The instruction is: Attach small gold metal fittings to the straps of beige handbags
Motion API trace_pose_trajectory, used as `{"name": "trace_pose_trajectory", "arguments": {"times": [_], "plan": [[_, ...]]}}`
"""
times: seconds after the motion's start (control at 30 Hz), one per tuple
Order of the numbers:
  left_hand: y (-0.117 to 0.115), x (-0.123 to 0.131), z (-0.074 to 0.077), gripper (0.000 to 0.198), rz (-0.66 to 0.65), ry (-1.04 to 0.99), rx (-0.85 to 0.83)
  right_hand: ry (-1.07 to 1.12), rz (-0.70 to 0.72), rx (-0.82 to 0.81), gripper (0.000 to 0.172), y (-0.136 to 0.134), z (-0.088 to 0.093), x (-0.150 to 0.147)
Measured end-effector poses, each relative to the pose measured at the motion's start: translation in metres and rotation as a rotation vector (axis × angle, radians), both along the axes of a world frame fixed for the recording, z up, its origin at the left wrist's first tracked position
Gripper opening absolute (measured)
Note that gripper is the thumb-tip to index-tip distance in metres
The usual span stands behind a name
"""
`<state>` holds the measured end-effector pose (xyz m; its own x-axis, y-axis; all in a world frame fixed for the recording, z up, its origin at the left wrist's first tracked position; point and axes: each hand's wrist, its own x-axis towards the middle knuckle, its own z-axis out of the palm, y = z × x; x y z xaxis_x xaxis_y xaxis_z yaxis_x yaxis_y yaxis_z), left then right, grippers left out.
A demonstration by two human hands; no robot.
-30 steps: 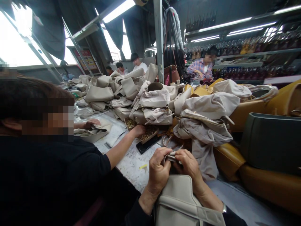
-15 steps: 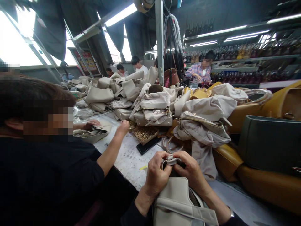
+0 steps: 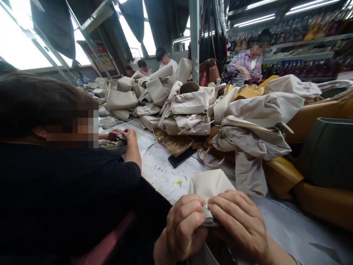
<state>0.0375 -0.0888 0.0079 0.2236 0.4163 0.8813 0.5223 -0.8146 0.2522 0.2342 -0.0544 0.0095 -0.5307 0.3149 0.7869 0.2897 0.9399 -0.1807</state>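
Low in front of me is a cream handbag, its pale panel showing beyond my fingers and its dark opening partly visible below them. My left hand grips the bag's edge from the left, fingers curled over it. From the other side my right hand closes on the same edge, its fingertips close to the left ones. A small shiny spot shows on the material between them. My thumbs are hidden beneath the bag's edge.
A co-worker sits close at left, hands on a pale piece. Boxes of small brass-coloured hardware and a black phone lie ahead. Cream bags are heaped behind; mustard bags and a dark green bag are at right.
My hands have come lower and nearer with the handbag, which is turned so its pale panel faces away beyond my fingers. The co-worker's near hand has moved back to the other hand. My view has shifted.
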Motion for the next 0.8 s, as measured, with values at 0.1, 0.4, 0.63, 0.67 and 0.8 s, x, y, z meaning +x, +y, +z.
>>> {"name": "trace_pose_trajectory", "arguments": {"times": [0.1, 0.4, 0.63, 0.67, 0.8], "plan": [[-0.004, -0.003, 0.003, 0.01, -0.033, 0.021, -0.01, -0.025, 0.001, 0.003, 0.021, -0.005, 0.006, -0.003], [-0.005, -0.013, -0.002, 0.018, -0.055, 0.0, -0.012, -0.052, 0.007, 0.049, 0.024, -0.008, 0.005, -0.001], [0.002, -0.011, -0.007, 0.023, -0.067, 0.001, 0.018, -0.02, -0.012, 0.068, 0.02, 0.001, 0.006, -0.012], [0.004, -0.011, -0.008, 0.025, -0.066, -0.012, 0.002, -0.003, -0.017, 0.078, 0.019, 0.004, 0.005, -0.013], [0.021, -0.016, -0.008, 0.027, -0.079, -0.038, -0.087, 0.09, -0.085, 0.035, 0.019, 0.016, -0.006, -0.027]]}}
